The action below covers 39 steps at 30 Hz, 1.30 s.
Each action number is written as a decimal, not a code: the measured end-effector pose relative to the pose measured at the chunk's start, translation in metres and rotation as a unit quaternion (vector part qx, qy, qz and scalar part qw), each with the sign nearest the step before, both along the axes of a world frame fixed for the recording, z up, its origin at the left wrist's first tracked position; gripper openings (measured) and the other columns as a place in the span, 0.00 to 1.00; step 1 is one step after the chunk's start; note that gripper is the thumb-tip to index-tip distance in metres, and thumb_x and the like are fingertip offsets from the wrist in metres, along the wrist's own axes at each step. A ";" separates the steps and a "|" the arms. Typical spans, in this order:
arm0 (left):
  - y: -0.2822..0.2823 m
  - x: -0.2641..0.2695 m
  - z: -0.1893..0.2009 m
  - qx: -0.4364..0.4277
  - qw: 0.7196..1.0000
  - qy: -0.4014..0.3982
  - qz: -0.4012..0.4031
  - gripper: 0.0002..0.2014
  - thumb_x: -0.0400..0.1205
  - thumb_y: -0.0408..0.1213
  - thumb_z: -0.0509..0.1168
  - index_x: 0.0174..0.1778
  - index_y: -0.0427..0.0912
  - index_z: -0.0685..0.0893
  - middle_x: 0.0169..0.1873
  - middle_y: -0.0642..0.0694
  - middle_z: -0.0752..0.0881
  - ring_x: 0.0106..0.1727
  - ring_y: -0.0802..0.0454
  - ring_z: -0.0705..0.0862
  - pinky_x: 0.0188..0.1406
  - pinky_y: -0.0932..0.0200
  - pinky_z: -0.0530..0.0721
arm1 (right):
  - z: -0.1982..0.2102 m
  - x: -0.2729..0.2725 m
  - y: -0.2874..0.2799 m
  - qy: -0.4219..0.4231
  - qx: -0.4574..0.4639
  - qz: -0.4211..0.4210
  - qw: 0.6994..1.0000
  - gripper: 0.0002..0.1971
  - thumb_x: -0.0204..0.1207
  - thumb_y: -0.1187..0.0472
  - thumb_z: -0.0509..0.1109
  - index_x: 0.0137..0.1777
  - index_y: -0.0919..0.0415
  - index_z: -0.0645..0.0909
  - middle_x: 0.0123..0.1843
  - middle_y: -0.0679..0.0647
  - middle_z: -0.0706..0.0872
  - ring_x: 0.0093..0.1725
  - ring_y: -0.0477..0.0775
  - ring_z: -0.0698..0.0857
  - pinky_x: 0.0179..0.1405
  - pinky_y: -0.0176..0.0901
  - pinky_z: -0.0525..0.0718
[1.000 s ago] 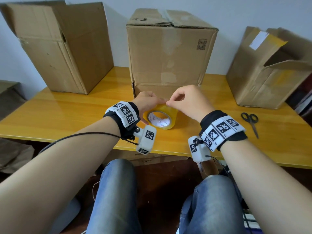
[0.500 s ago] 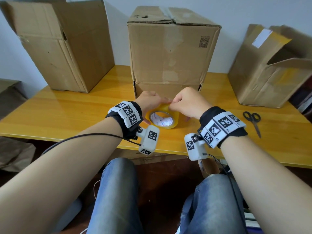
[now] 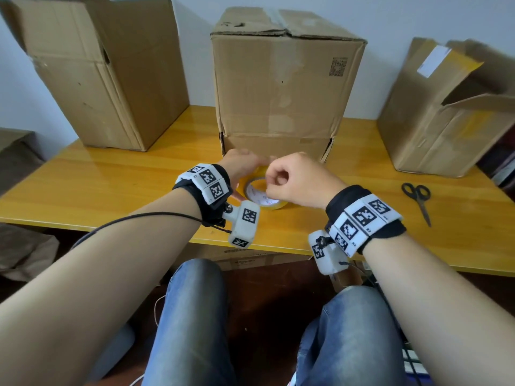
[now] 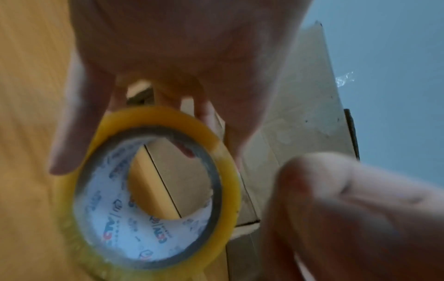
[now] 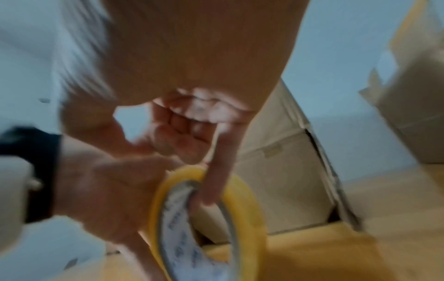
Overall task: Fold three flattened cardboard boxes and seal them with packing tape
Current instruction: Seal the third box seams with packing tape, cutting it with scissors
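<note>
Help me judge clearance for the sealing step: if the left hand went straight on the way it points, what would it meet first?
Most likely the middle cardboard box: the left hand, holding the tape roll, points at its lower front. The gap looks small, though depth is unclear.

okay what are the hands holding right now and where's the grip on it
The left hand holds the tape roll by its outer rim. The right hand is curled at the roll's top edge; whether it pinches tape cannot be told.
</note>
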<state>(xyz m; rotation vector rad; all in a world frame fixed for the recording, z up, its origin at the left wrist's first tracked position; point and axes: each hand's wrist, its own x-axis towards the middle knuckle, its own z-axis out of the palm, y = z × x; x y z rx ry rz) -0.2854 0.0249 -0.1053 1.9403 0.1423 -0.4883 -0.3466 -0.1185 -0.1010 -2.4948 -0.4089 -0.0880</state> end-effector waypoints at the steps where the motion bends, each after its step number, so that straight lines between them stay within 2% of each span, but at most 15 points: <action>1: 0.001 0.001 0.001 0.005 1.000 0.007 -0.006 0.11 0.80 0.44 0.72 0.54 0.46 0.83 0.61 0.42 0.82 0.55 0.39 0.82 0.49 0.28 0.89 | 0.003 0.000 0.001 -0.035 0.013 -0.006 0.999 0.06 0.69 0.61 0.74 0.32 0.53 0.84 0.24 0.43 0.78 0.27 0.43 0.75 0.32 0.41 0.77; 4: -0.001 0.001 0.001 0.030 0.999 0.012 -0.027 0.08 0.81 0.45 0.71 0.46 0.47 0.81 0.54 0.42 0.83 0.49 0.42 0.83 0.52 0.32 0.89 | 0.009 0.009 -0.007 -0.096 0.072 -0.084 0.989 0.06 0.71 0.56 0.76 0.33 0.51 0.85 0.32 0.43 0.86 0.34 0.43 0.83 0.36 0.40 0.82; 7: -0.003 0.001 0.000 0.034 0.999 0.002 -0.014 0.10 0.81 0.47 0.73 0.49 0.46 0.82 0.52 0.43 0.80 0.46 0.45 0.80 0.50 0.34 0.90 | 0.007 0.013 -0.015 -0.046 0.004 -0.121 0.992 0.11 0.72 0.45 0.79 0.35 0.51 0.88 0.34 0.42 0.87 0.37 0.42 0.84 0.37 0.40 0.82; 10: 0.000 0.003 -0.004 0.017 0.999 0.023 -0.020 0.28 0.72 0.58 0.79 0.63 0.46 0.84 0.59 0.45 0.80 0.56 0.40 0.79 0.49 0.31 0.90 | 0.002 0.012 -0.015 -0.010 -0.010 -0.112 0.994 0.10 0.70 0.48 0.83 0.39 0.53 0.92 0.37 0.43 0.89 0.39 0.44 0.86 0.42 0.46 0.86; 13: 0.005 0.005 -0.006 0.012 0.999 0.032 -0.011 0.33 0.69 0.61 0.80 0.64 0.46 0.84 0.64 0.44 0.80 0.65 0.37 0.78 0.51 0.32 0.89 | 0.005 0.011 -0.012 -0.002 -0.012 -0.110 0.994 0.07 0.69 0.50 0.84 0.38 0.52 0.93 0.32 0.43 0.88 0.29 0.40 0.82 0.34 0.42 0.82; 16: 0.006 0.005 -0.004 0.014 0.999 0.029 -0.010 0.30 0.71 0.61 0.79 0.61 0.45 0.85 0.61 0.45 0.81 0.64 0.38 0.80 0.50 0.33 0.90 | 0.011 0.011 -0.006 0.003 -0.037 -0.109 0.993 0.07 0.71 0.54 0.83 0.33 0.53 0.93 0.23 0.43 0.84 0.21 0.40 0.78 0.29 0.39 0.80; 19: 0.007 0.004 -0.002 0.020 0.999 0.031 -0.017 0.28 0.72 0.60 0.78 0.59 0.44 0.84 0.61 0.45 0.79 0.63 0.38 0.80 0.49 0.34 0.91 | 0.015 0.011 -0.003 0.011 -0.061 -0.107 0.992 0.10 0.73 0.57 0.80 0.31 0.55 0.92 0.21 0.43 0.84 0.21 0.45 0.80 0.26 0.38 0.81; 21: 0.008 0.003 -0.002 0.022 0.999 0.036 -0.021 0.29 0.73 0.59 0.78 0.60 0.42 0.84 0.64 0.43 0.79 0.62 0.37 0.80 0.46 0.35 0.92 | 0.017 0.010 -0.002 0.018 -0.073 -0.105 0.992 0.10 0.74 0.58 0.78 0.31 0.55 0.91 0.23 0.44 0.85 0.23 0.49 0.81 0.27 0.40 0.82; 24: 0.009 0.003 0.000 0.020 0.999 0.039 -0.020 0.31 0.73 0.57 0.78 0.66 0.41 0.82 0.69 0.43 0.76 0.66 0.34 0.78 0.39 0.37 0.92 | 0.018 0.008 0.000 0.016 -0.101 -0.101 0.990 0.11 0.74 0.60 0.75 0.30 0.56 0.90 0.29 0.54 0.89 0.27 0.57 0.86 0.31 0.48 0.87; 26: 0.010 0.002 0.001 0.018 0.999 0.033 -0.035 0.32 0.74 0.56 0.79 0.68 0.42 0.81 0.69 0.44 0.75 0.69 0.34 0.76 0.36 0.38 0.92 | 0.020 0.006 0.001 0.030 -0.105 -0.097 0.989 0.11 0.74 0.60 0.73 0.29 0.56 0.88 0.29 0.57 0.89 0.28 0.62 0.87 0.31 0.51 0.90; 29: 0.013 0.001 0.002 0.018 0.997 0.027 -0.076 0.22 0.76 0.52 0.78 0.60 0.44 0.84 0.62 0.46 0.79 0.64 0.38 0.79 0.41 0.39 0.93 | 0.018 0.004 0.001 0.066 -0.091 -0.078 0.991 0.11 0.75 0.60 0.71 0.32 0.59 0.87 0.28 0.54 0.83 0.27 0.64 0.87 0.30 0.56 0.91; 31: 0.015 0.002 0.001 0.016 0.995 0.023 -0.093 0.18 0.78 0.50 0.77 0.57 0.44 0.85 0.60 0.44 0.82 0.61 0.40 0.81 0.44 0.39 0.92 | 0.014 0.003 0.002 0.075 -0.086 -0.076 0.991 0.11 0.77 0.57 0.71 0.37 0.63 0.88 0.34 0.48 0.80 0.22 0.58 0.86 0.28 0.57 0.91; 34: 0.018 0.003 0.001 0.011 0.994 0.014 -0.107 0.18 0.80 0.49 0.75 0.60 0.42 0.86 0.62 0.43 0.83 0.61 0.40 0.82 0.47 0.39 0.92 | 0.006 0.003 0.004 0.076 -0.081 -0.081 0.990 0.13 0.79 0.53 0.68 0.42 0.62 0.87 0.44 0.56 0.78 0.18 0.58 0.86 0.31 0.55 0.90; 36: 0.021 0.003 0.001 -0.002 0.993 0.022 -0.119 0.17 0.81 0.47 0.74 0.61 0.42 0.87 0.61 0.44 0.83 0.60 0.42 0.82 0.50 0.38 0.92 | 0.002 0.003 0.003 0.078 -0.060 -0.088 0.991 0.15 0.81 0.53 0.67 0.43 0.67 0.85 0.36 0.60 0.78 0.19 0.60 0.86 0.32 0.57 0.88; 39: 0.023 0.003 0.001 -0.016 0.993 0.033 -0.116 0.15 0.81 0.45 0.74 0.62 0.43 0.89 0.60 0.46 0.83 0.55 0.43 0.83 0.50 0.39 0.92 | -0.001 0.005 0.003 0.055 -0.031 -0.101 0.993 0.14 0.79 0.56 0.68 0.41 0.68 0.82 0.31 0.62 0.81 0.24 0.58 0.86 0.24 0.53 0.83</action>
